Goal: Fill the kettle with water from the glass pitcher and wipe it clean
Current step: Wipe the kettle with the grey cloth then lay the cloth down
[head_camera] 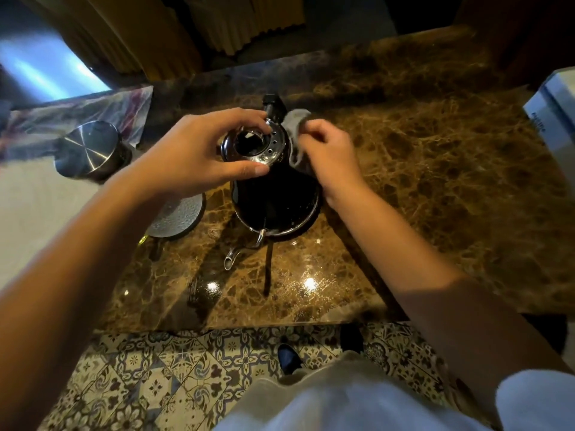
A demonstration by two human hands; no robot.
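You are steadying the kettle (273, 188) with your left hand (193, 157), whose thumb and fingers are curling round the rim of its open top, one on the near side and the others on the far side. Your right hand (329, 157) is pressing a pale cloth (295, 119) against the kettle's right shoulder, with the fingers bunching round the cloth. Both hands are touching the kettle; the right one is the nearer to the side that seems next for wiping, which lies just below and towards you from the cloth.

The kettle is standing upright near the middle of the brown marbled bench (435, 181). Its dark, glossy body is widening downward, its thin spout (239, 253) is pointing towards you and its dark handle (272, 104) is rising on the far side. Whether water is inside, you cannot tell from here. A steel lid (90, 147) is lying well apart to your left.
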